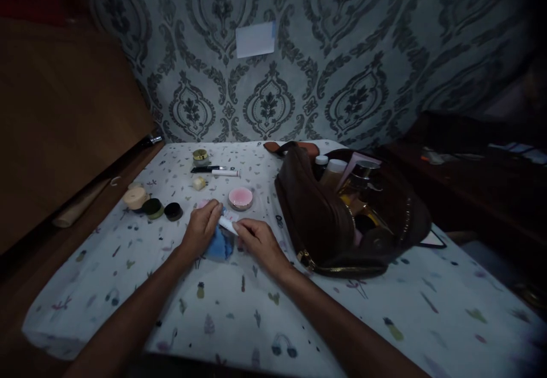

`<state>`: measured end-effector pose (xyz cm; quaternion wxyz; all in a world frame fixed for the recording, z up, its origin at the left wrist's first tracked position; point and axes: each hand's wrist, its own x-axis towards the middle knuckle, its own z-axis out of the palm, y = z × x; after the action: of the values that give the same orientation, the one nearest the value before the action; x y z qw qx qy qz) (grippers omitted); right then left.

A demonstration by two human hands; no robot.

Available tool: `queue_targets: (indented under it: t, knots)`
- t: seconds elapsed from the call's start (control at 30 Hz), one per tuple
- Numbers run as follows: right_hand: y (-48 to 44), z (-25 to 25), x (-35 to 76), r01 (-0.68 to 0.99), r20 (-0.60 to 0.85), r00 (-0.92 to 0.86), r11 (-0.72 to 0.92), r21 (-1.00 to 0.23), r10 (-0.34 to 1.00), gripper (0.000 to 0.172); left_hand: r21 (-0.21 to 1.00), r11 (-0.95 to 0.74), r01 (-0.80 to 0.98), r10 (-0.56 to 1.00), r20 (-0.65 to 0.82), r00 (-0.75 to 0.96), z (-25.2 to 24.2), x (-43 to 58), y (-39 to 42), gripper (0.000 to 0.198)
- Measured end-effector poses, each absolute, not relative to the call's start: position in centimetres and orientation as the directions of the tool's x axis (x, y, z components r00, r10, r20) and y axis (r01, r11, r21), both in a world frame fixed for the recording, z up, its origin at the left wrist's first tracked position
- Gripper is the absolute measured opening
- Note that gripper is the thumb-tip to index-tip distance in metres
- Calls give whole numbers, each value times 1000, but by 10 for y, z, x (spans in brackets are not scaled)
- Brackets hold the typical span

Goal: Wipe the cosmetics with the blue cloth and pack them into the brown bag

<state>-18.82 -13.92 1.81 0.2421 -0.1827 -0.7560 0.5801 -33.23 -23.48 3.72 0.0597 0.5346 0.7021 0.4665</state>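
Note:
Over the middle of the table, both hands meet at a small white tube (228,225). My right hand (258,244) pinches its near end between thumb and fingers. My left hand (201,229) is closed around a blue cloth (220,245), which hangs below the tube, and its fingers are at the tube's far end. What else lies inside the left fist is hidden. Just beyond the hands sits a round pink compact (240,198). To the left are a small black-lidded jar (173,212), a dark green jar (152,208) and a beige-lidded jar (135,198).
An open brown leather bag (316,213) filled with bottles stands on the right. Toward the wall lie a gold-lidded jar (200,157), a black pen (207,169), a white pen-like stick (225,173) and a small cream-coloured item (199,183). A wooden cabinet (68,110) borders the left.

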Motion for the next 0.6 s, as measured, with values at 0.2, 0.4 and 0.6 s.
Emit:
queue_targets:
  t: [0.2,0.4,0.6]
  knots:
    - [-142,17,-184,-77,375,-732,478,-875,569,20,759,15,650,790,390,-474,39,-332,-233,32]
    - [-147,16,-184,-23,380,-689,505,-863,617,16,806,6,592,789,360,-498,38,-335,-232,31]
    - [-146,14,-191,-32,8,-823,-32,-999,568,37,833,-19,552,793,349,-499,38,-337,-233,32]
